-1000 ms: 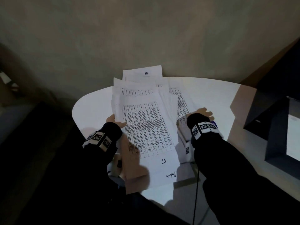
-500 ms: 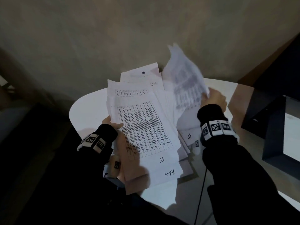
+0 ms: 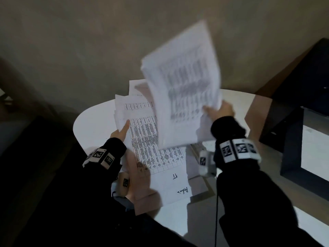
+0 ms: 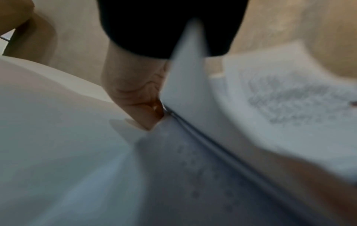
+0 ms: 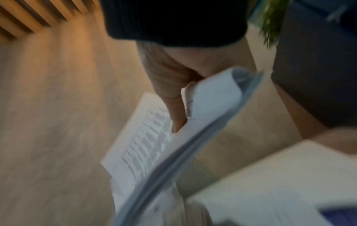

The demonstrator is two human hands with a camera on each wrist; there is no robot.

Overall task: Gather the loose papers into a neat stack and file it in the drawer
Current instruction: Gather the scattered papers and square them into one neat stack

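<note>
Printed sheets lie in a loose pile [image 3: 154,150] on a white round table [image 3: 96,125]. My left hand [image 3: 122,131] holds the pile's left edge, thumb on top and the other fingers hidden beneath. My right hand [image 3: 216,111] grips a bundle of lifted sheets [image 3: 183,90] by its lower right corner, raised above the pile's right side and blurred by motion. In the right wrist view the thumb [image 5: 175,107] presses on the bent bundle [image 5: 210,119]. The left wrist view shows my left hand [image 4: 135,97] at the pile's edge [image 4: 183,160].
A dark cabinet unit [image 3: 292,132] with a pale inner surface [image 3: 315,154] stands to the right of the table. The floor is beige [image 3: 89,41]. A dark mass lies at the left [image 3: 26,157]. A cable [image 3: 216,211] hangs from my right wrist.
My right hand has taken hold of a bundle of sheets from the pile's right side and swung it upward. The left hand stays at the pile's left edge, thumb now stretched onto the paper.
</note>
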